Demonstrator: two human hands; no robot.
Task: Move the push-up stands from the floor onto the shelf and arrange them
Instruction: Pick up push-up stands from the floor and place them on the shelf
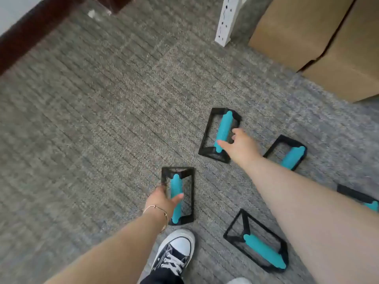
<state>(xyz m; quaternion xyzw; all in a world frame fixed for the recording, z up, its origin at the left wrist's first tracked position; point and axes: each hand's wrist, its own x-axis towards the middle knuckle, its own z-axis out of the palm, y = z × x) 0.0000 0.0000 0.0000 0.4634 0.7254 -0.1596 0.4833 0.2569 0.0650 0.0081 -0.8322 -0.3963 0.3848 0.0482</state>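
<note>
Teal-gripped push-up stands with black frames lie scattered on the grey carpet (pixel 92 119). The left hand (pixel 164 198) curls loosely around the teal bar of the near-left stand (pixel 178 195), thumb over the bar, not fully closed. The right hand (pixel 238 146) reaches to the far stand (pixel 219 134), fingers spread at its bar, not yet gripping. Three more stands sit to the right: one behind the forearm (pixel 289 152), one at the edge (pixel 361 198), one nearest (pixel 258 242). A sneaker (pixel 176 251) stands below, cardboard boxes (pixel 320 37) beyond.
</note>
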